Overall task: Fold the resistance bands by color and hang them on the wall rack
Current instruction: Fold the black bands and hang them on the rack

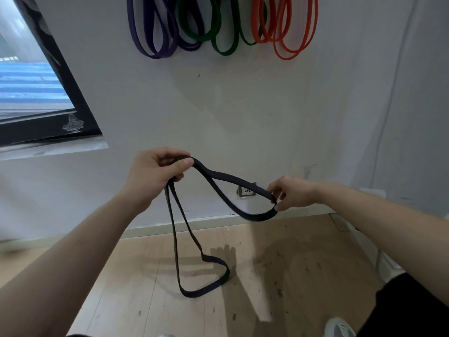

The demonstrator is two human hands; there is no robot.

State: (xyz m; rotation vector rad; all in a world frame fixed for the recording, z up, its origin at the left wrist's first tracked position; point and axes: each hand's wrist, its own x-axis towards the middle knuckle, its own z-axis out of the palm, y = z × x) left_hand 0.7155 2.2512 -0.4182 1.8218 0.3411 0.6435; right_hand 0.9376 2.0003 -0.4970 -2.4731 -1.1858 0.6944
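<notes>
Black resistance band (pixel 220 188) held in front of the white wall (pixel 243 105), strung between two hands. Left hand (pixel 150 176) closed around it at the high end, thumb pressed over the strap, two strands dropping from the fist into a long loop that reaches the wooden floor (pixel 145 300) below. Right hand (pixel 294 193) lower and to the right of the band's middle, fingertips pinched on the far bend of a second, shorter loop sagging between the hands. Behind that loop, low on the wall, a white socket (pixel 246 191), partly crossed by the strap. High above the black band, hanging against the wall: purple bands (pixel 155 37) to the left, green bands (pixel 218 37) in the middle, orange bands (pixel 291 32) to the right, green and orange overlapping where they meet. Tops of all three bunches cut off by the upper edge, so whatever carries them hidden. Up and left of the black band, a dark-framed window (pixel 73 98), its pane blurred. Bottom right, a grey shoe (pixel 340 327) and black clothing (pixel 413 307), both cropped. Floor speckled with small dark marks, too fine to identify.
</notes>
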